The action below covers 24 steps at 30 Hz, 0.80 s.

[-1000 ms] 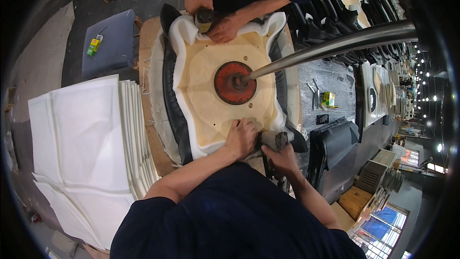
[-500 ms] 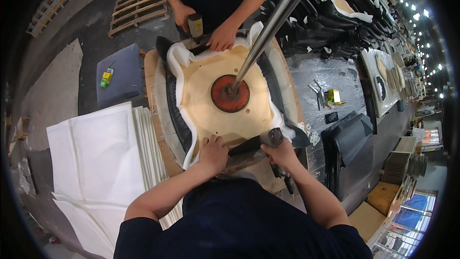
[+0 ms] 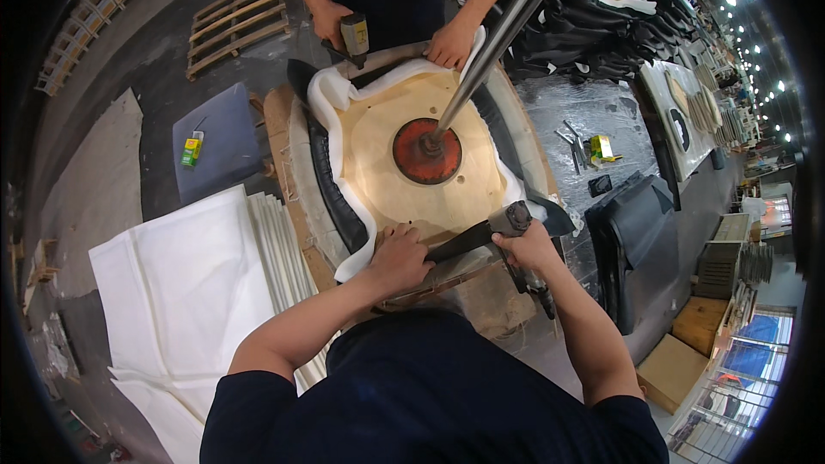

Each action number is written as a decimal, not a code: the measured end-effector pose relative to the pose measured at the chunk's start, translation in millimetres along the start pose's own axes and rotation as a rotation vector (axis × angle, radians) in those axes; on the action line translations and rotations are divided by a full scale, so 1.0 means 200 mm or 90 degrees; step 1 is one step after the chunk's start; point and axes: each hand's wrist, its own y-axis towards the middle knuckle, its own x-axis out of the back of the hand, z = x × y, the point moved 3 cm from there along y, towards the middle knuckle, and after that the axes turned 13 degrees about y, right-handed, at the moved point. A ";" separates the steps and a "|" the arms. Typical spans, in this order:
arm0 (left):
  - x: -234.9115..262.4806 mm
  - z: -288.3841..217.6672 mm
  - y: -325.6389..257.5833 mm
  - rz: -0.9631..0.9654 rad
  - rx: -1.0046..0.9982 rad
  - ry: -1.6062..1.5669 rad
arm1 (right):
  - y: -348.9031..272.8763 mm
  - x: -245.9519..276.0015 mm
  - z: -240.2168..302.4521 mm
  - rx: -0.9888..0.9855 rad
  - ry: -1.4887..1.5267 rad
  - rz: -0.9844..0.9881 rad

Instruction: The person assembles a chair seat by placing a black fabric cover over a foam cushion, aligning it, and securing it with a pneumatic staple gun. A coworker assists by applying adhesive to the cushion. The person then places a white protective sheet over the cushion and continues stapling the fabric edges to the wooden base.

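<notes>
A plywood panel (image 3: 404,210) lies under a round red press plate (image 3: 425,150) on a steel rod (image 3: 503,34). White padding (image 3: 352,206) and a black cover (image 3: 331,180) surround the panel. My left hand (image 3: 400,259) is at the near edge, its curled fingers over the rim, gripping the black cover there. To its right, my right hand (image 3: 528,249) is closed around a staple gun (image 3: 510,220), whose nose is close to the near right rim. Across from me, a person's hand (image 3: 454,43) presses the far edge; their other hand holds another staple gun (image 3: 355,34).
White padding sheets (image 3: 180,266) are stacked at left, beside a grey-blue block (image 3: 219,142) bearing a small green and yellow box (image 3: 192,149). On the right are a plastic-wrapped surface (image 3: 593,112), a yellow box (image 3: 602,149) and folded black covers (image 3: 636,228). A wooden pallet (image 3: 236,26) lies behind.
My left hand has shifted right along the near edge, and the staple gun in my right hand has moved slightly up and right. The other person's free hand has moved right along the far edge.
</notes>
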 end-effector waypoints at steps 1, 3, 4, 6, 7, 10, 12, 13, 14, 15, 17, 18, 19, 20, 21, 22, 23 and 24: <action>0.00 0.00 0.00 0.003 -0.006 0.001 | 0.00 0.00 0.00 0.009 -0.001 0.004; -0.01 0.01 -0.01 -0.029 -0.014 -0.002 | 0.01 0.00 -0.01 0.026 0.016 0.016; -0.01 0.02 -0.01 -0.046 -0.018 -0.004 | 0.01 0.00 -0.01 0.035 0.035 0.023; -0.01 0.04 -0.01 -0.083 -0.030 -0.040 | 0.01 0.00 -0.01 0.030 0.035 0.021; -0.01 0.05 -0.01 -0.101 -0.036 -0.059 | 0.01 0.00 -0.01 0.021 0.018 0.010; -0.05 0.06 -0.01 -0.194 -0.024 -0.089 | 0.00 0.00 0.04 0.014 0.007 0.007; -0.08 0.05 0.00 -0.238 0.002 -0.120 | 0.00 0.00 0.02 0.010 0.003 0.008; -0.09 0.04 0.00 -0.260 0.015 -0.136 | -0.01 0.01 0.01 0.007 -0.006 0.013; -0.10 0.04 0.01 -0.263 0.013 -0.154 | -0.01 0.01 -0.01 0.001 -0.018 0.016; -0.10 0.05 0.00 -0.267 0.030 -0.168 | -0.04 -0.02 0.04 0.028 -0.022 0.036; -0.12 0.06 -0.01 -0.277 0.058 -0.185 | -0.16 -0.12 0.11 0.075 -0.027 0.076; -0.12 0.06 0.01 -0.283 0.060 -0.187 | -0.19 -0.18 0.09 0.026 0.016 0.097; -0.12 0.06 0.01 -0.288 0.064 -0.189 | -0.22 -0.24 0.08 0.022 0.032 0.107; -0.13 0.07 0.01 -0.290 0.064 -0.200 | -0.26 -0.29 0.07 0.021 0.048 0.115; -0.14 0.08 0.01 -0.294 0.065 -0.210 | -0.28 -0.35 0.06 0.000 0.095 0.148; -0.15 0.08 0.01 -0.298 0.068 -0.219 | -0.30 -0.40 0.05 0.012 0.187 0.147; -0.15 0.09 0.01 -0.299 0.066 -0.224 | -0.30 -0.43 0.03 0.000 0.186 0.138; -0.15 0.09 0.01 -0.300 0.064 -0.230 | -0.30 -0.46 0.02 -0.012 0.185 0.128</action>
